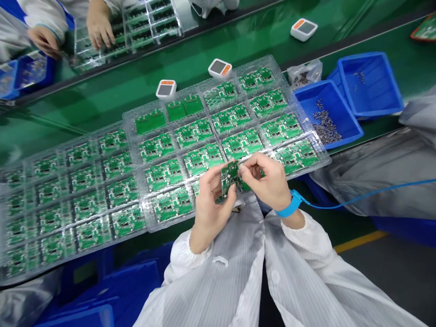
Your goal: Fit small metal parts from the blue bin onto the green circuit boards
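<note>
Left hand (213, 202) pinches circuit board (230, 178) by its lower part, long axis roughly upright, above the tray's (325, 160) near edge. Right hand (267, 181) sits just beside the board's right edge — fingers pressed together; whether they grip anything, cannot tell.

Head-worn view, forward and down
</note>
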The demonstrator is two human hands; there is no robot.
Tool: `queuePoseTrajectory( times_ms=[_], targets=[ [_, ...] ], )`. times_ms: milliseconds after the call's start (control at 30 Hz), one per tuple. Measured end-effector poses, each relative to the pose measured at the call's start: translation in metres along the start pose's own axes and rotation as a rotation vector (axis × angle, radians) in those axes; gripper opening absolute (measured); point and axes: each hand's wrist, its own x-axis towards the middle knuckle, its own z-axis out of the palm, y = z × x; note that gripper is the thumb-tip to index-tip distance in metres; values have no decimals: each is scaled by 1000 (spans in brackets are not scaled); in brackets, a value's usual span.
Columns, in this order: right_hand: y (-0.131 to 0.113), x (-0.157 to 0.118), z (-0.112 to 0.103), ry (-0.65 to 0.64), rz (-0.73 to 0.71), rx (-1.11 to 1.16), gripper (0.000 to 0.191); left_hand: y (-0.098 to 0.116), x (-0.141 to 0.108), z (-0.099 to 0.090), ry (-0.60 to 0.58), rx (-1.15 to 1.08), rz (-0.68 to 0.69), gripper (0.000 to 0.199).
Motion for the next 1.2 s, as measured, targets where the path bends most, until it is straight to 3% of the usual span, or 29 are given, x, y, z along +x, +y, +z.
queuePoseTrajectory(
  times_ms=[333, 567, 733, 867, 1000, 1100, 1200],
  targets=[
    [3, -1, 0, -38, -56, -25, 22, 0, -4, -3, -33, -31, -25, 53],
    [-5, 1, -3, -11, -45, 119, 9, 5, 7, 6, 209, -49, 105, 53],
    [-18, 16, -19, -144, -66, 183, 19, 5, 9, 4, 70, -172, 42, 67],
    [-16, 65, -45, -128, 8, 74, 26, -1, 7, -8, 21, -119, 75, 75],
    [28, 148, -61, -128, 20, -18, 30, -8, 3, -13, -55, -89, 83, 66],
    [74, 207, -51, -104, 2, -105, 33, -10, 1, -13, -79, -64, 85, 64],
    [102, 246, -25, -133, 63, -233, 28, -11, 1, -12, -95, -62, 121, 64]
  ],
)
